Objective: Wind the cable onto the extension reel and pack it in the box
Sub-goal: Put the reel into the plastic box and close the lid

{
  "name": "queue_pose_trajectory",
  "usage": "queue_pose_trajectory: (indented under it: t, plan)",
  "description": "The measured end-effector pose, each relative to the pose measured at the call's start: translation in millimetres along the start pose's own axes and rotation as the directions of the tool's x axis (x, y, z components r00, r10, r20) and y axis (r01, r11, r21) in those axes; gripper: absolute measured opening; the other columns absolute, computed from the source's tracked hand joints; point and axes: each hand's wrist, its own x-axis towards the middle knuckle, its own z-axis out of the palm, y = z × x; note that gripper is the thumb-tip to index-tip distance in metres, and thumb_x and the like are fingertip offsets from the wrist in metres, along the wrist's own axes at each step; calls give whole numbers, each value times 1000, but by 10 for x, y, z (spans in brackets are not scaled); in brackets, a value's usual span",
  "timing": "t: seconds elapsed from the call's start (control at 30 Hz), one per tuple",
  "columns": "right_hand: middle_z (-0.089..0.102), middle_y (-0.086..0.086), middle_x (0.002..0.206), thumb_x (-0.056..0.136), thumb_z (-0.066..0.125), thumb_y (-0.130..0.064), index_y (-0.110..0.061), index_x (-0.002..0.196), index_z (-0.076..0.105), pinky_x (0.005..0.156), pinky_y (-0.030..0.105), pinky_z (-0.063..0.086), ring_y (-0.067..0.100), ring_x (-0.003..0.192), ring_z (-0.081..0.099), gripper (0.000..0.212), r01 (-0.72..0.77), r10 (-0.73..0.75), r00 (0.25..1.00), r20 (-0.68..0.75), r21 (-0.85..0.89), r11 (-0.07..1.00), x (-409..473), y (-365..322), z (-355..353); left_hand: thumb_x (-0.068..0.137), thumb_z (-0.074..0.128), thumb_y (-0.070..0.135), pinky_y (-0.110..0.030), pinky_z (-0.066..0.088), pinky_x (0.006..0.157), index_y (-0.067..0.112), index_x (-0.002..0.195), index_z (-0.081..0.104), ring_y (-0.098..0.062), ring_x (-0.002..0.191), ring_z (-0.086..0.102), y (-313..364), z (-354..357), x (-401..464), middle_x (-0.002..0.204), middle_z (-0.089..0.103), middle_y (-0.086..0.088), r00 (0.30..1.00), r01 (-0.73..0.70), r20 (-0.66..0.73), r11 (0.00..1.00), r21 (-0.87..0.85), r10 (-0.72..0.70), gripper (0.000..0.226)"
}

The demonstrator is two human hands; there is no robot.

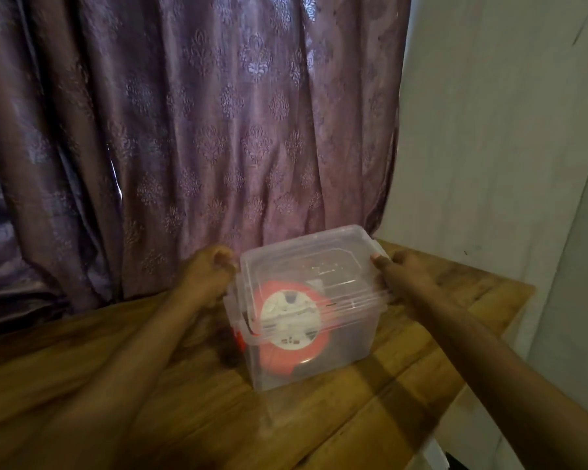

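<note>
A clear plastic box (347,347) stands on the wooden table (116,385). Inside it lies the red extension reel (275,354) with its white round socket face turned toward me. A clear lid (302,266) rests on top of the box, a little tilted. My left hand (207,273) grips the lid's left edge with curled fingers. At the lid's right edge my right hand (401,276) holds on, thumb on top. No loose cable shows outside the box.
A purple patterned curtain (190,130) hangs right behind the table. A pale wall (506,130) stands to the right. The table's right edge (510,320) runs close to the box, and its far right corner is near the wall.
</note>
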Motion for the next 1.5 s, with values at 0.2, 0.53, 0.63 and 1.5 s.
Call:
queue_pose_trajectory:
  t: [0.2,0.53,0.63,1.5]
  plan:
    - [63,17,104,93,55,-36,3,121,54,58,32,50,29,84,61,47,-3,0,1000,-9,-284,959,206,67,67,91,64,19,-25,48,50,19,88,62,-17,65,62,-282,206,-103,85,69,-4,974,227,11,957,-180,-228,4]
    - [63,19,114,93,56,-34,1,117,61,81,37,52,30,94,60,43,-14,80,991,107,-509,861,263,117,99,93,62,15,-30,53,56,10,101,63,-23,70,63,-196,225,-191,89,67,-13,956,286,38,899,-332,-290,10]
    - [62,21,115,93,54,-39,0,120,60,69,31,45,31,92,60,47,29,68,987,145,-577,816,233,74,107,93,63,16,-26,51,50,12,95,61,-19,65,61,-201,210,-220,87,64,-12,962,259,14,900,-351,-272,5]
    - [25,0,157,94,39,-55,-31,148,26,112,52,23,23,143,21,61,735,-326,677,661,-583,345,-302,-182,868,89,62,39,-57,58,81,33,107,67,-27,95,69,-315,117,-385,102,74,-2,899,432,256,808,-401,-354,20]
